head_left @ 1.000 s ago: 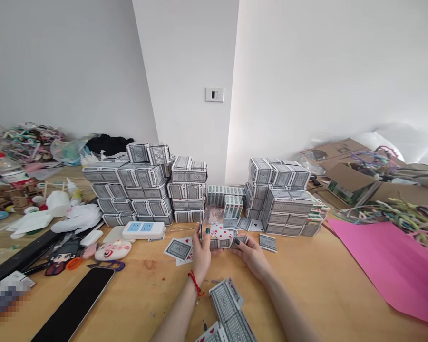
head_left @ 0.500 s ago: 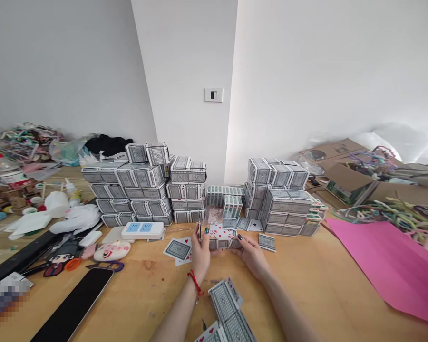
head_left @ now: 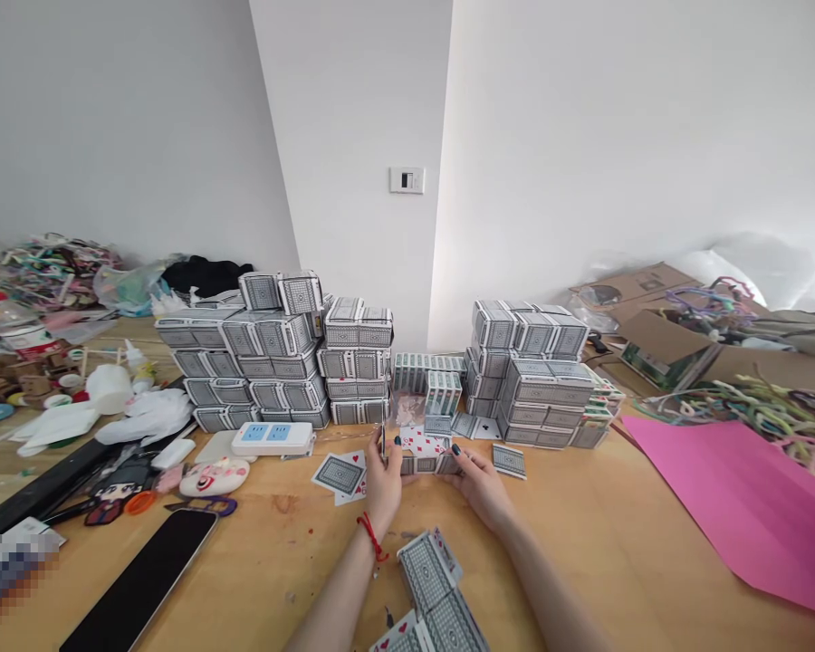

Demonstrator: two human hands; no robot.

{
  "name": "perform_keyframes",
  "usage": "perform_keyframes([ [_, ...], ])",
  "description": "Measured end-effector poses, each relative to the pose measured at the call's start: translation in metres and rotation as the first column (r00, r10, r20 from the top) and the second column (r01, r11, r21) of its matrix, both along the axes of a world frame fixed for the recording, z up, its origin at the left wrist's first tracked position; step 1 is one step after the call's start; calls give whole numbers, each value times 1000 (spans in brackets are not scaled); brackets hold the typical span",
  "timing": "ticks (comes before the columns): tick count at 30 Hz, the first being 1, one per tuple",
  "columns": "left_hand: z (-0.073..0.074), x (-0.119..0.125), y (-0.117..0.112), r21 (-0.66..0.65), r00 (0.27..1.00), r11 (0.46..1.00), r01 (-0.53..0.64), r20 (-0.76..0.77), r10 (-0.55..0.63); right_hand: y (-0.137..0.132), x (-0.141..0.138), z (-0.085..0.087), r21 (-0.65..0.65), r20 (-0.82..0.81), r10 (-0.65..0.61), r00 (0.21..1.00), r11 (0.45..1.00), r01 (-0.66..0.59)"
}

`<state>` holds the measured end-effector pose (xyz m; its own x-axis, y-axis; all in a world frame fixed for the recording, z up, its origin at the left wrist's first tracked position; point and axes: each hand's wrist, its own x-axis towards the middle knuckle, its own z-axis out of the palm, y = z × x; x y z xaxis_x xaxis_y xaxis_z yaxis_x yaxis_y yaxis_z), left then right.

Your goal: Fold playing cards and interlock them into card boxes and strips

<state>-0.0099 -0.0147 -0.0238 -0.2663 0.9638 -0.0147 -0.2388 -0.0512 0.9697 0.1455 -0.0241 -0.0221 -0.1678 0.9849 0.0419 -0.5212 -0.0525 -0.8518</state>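
Note:
Between my two hands sits a low block of folded playing cards [head_left: 425, 465], with red diamond faces [head_left: 426, 444] showing on top and grey patterned backs along its front. My left hand [head_left: 384, 484] closes round its left end, and a card edge [head_left: 383, 441] stands upright by those fingers. At the opposite end, my right hand [head_left: 481, 484] grips with the thumb on top. Some of its fingers are hidden behind the block. Loose cards [head_left: 340, 474] lie left of my left hand, and a single card [head_left: 509, 461] lies beyond my right.
Tall stacks of folded-card blocks stand at left [head_left: 272, 362] and right [head_left: 543, 371], with card boxes [head_left: 443, 392] between. Other card blocks [head_left: 431, 575] lie between my forearms. A power strip [head_left: 273, 438], phone [head_left: 142, 584] and pink sheet [head_left: 733, 507] are on the table [head_left: 264, 561].
My left hand has shifted very slightly while keeping hold of the card block. The right hand and the surrounding things look almost the same.

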Motion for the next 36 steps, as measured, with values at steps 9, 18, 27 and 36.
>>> perform_keyframes([
  [9,0,1,0,-13,999,999,-35,-29,35,-1,-1,2,29,58,-17,998,999,15],
  [18,-6,1,2,15,995,1000,-23,-95,24,-1,-4,3,24,89,-24,996,999,22],
  [27,-5,2,-2,109,977,991,-77,-190,97,-1,-5,0,43,162,-31,986,999,24],
  [36,-2,3,-3,134,980,989,-55,-181,79,-1,-7,-3,35,196,-36,980,999,30],
])
